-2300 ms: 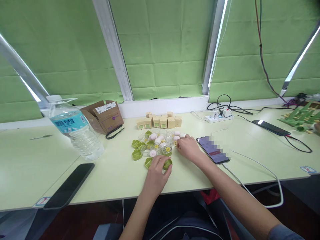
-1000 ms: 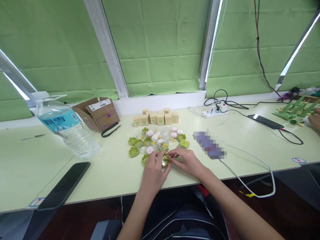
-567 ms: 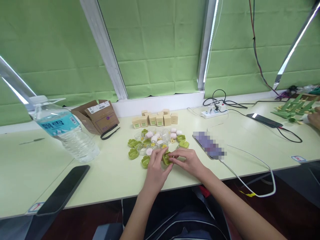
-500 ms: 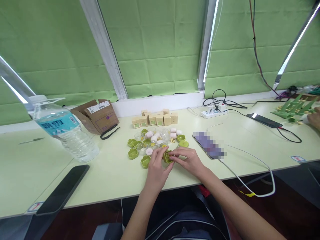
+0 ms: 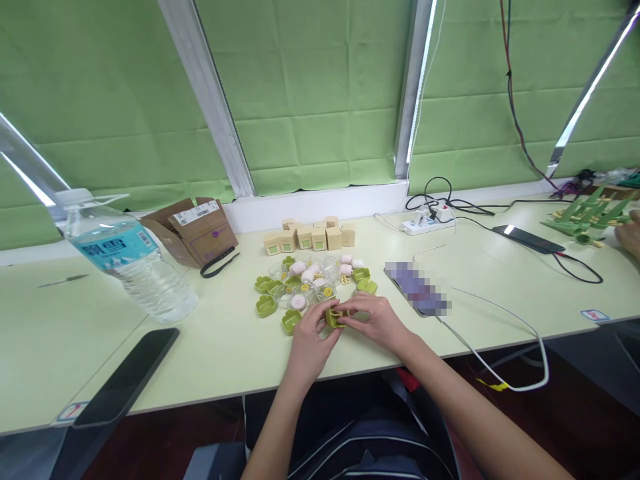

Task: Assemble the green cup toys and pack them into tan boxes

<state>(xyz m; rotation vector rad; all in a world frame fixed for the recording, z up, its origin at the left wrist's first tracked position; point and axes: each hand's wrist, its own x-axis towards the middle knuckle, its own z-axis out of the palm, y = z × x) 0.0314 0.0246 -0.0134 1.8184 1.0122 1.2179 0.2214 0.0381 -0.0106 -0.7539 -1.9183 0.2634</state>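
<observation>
My left hand (image 5: 309, 340) and my right hand (image 5: 379, 321) meet at the table's front, both gripping one small green clover-shaped case (image 5: 334, 316) with a yellow piece in it. Just behind lies a heap of parts: green cases (image 5: 266, 305), clear lids, pink rolls (image 5: 299, 268) and small yellow pieces. Another green case (image 5: 291, 322) rests by my left thumb. A row of small beige boxes (image 5: 311, 236) stands behind the heap.
A water bottle (image 5: 128, 256) stands at left, with a brown carton (image 5: 197, 229) behind it and a black phone (image 5: 121, 377) near the front edge. A phone (image 5: 416, 289) on a white cable lies right of my hands. A power strip (image 5: 428, 226), another phone (image 5: 527, 239), green parts and another person's hand (image 5: 631, 237) are far right.
My right hand came back from the heap to join my left hand at the green case. Both hands now hold it slightly raised; the view shifted a little.
</observation>
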